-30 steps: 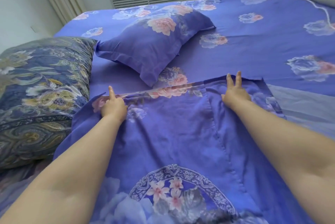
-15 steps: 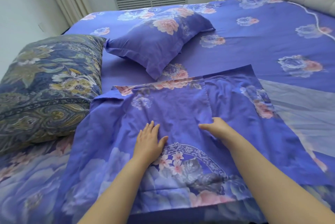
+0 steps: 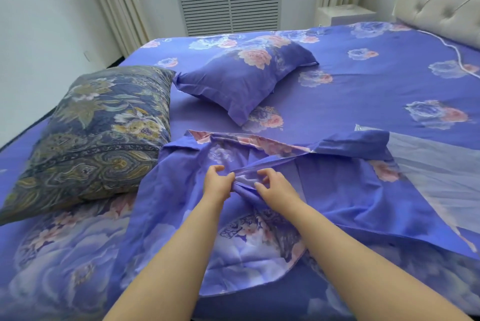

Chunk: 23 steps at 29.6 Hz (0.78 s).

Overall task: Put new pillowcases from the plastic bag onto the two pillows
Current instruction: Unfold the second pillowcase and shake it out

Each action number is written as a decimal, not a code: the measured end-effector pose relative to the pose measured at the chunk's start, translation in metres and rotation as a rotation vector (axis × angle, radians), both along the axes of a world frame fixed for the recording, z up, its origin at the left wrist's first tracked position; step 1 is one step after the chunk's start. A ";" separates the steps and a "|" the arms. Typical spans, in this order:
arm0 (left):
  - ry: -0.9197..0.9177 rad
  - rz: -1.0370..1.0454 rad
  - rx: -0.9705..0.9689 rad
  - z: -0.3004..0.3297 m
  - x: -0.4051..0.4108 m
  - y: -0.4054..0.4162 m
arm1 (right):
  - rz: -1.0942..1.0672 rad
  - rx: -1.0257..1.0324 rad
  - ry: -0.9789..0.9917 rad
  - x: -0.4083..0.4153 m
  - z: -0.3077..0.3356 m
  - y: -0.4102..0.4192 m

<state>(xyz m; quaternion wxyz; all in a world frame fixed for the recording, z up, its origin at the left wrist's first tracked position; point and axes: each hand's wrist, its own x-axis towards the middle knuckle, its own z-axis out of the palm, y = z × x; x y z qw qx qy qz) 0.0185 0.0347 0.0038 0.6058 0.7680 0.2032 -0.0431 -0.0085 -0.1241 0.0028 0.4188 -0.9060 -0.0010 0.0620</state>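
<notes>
Pillowcase point(image 3: 337, 185) flap pinched open mid-sheet, both hands drawn in from its far corners.

A second earlier the hands had pressed the far edge flat; half a second earlier they lay near the middle. Now the left hand point(image 3: 217, 183) and right hand point(image 3: 276, 185) met at the envelope flap, fingers curled and clamped on the fabric, lifting a ridge — likely the opening was being found. The case lay spread on the bed point(image 3: 363, 92), just beside the dark paisley pillow point(image 3: 98, 128), which probably goes in next — the purple pillow point(image 3: 246, 74) behind already wore a matching case.
</notes>
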 end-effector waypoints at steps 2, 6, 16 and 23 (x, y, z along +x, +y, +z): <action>0.024 -0.031 0.129 -0.008 -0.002 0.008 | -0.089 -0.034 0.076 0.004 -0.007 -0.018; -0.355 0.077 0.326 0.013 0.005 0.027 | -0.075 -0.134 0.087 0.016 -0.006 -0.035; -0.306 0.462 0.829 0.039 0.019 0.177 | 0.131 0.050 -0.049 0.024 0.022 0.050; 0.166 0.900 -0.280 0.031 0.015 0.203 | 0.331 0.020 -0.032 0.010 0.011 0.119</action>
